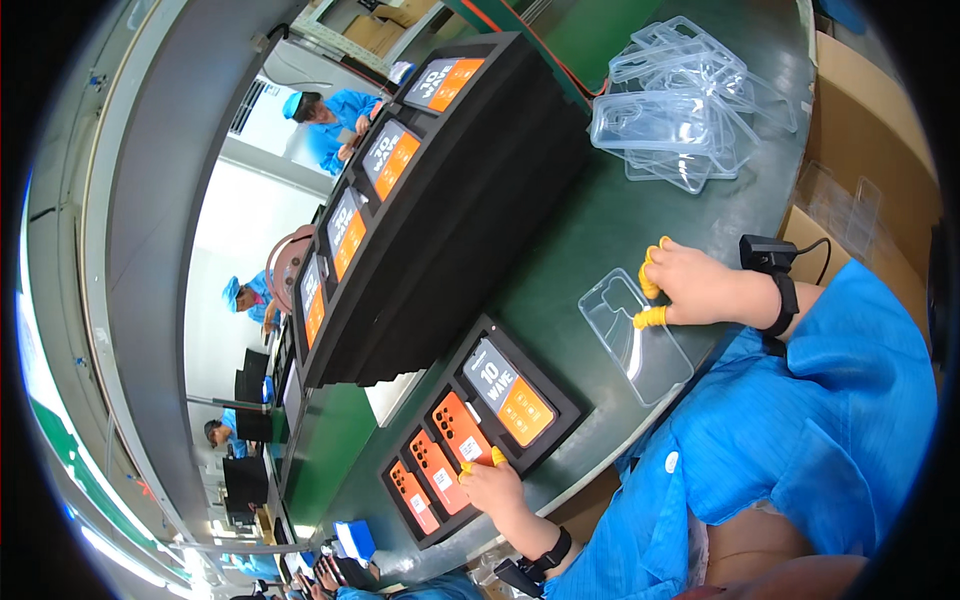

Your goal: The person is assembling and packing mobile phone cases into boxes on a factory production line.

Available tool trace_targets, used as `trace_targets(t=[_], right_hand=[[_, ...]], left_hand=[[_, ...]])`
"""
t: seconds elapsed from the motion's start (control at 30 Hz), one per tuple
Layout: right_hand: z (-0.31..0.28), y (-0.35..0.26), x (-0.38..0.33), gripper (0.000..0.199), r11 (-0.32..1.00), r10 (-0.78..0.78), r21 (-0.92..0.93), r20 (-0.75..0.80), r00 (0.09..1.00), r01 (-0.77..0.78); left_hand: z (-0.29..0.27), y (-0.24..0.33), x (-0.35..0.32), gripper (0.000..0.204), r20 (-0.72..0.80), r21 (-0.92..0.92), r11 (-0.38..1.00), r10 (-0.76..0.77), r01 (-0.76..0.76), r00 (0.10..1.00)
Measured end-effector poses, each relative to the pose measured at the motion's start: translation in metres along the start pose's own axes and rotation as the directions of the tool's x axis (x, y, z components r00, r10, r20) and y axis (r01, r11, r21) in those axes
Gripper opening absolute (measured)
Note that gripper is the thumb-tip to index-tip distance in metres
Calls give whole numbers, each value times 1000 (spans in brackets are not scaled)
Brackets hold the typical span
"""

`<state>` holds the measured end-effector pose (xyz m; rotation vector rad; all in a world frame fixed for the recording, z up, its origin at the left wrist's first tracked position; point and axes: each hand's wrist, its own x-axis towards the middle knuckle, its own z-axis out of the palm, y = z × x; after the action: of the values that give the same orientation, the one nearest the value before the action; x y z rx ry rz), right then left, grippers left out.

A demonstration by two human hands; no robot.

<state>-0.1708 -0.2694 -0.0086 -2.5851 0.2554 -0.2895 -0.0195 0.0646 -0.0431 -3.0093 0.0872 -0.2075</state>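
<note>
Right hand, grip spread apart at clear case, left hand, grip parted at orange phone

On the workbench, a tray holding four phones lies near the front edge, a single case just to its right along that edge, a case heap farther right, and a tray stack, more phones on top, behind toward the far edge.

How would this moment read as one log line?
left hand: at orange phone in black foam tray | right hand: at clear plastic shell on green tabletop | nearby: clear-shell pile
</note>
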Motion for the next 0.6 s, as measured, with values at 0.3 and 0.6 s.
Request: trace_targets(t=[0.3,0.6], right_hand=[[26,17,-2,20,961,-41,-278,-109,993,9],[-11,1,11,10,899,-427,-205,-214,879,387]], left_hand=[[9,-6,24,44,-83,-235,972,3,-22,997],[-19,-25,17,27,145,-989,19,-98,148,984]])
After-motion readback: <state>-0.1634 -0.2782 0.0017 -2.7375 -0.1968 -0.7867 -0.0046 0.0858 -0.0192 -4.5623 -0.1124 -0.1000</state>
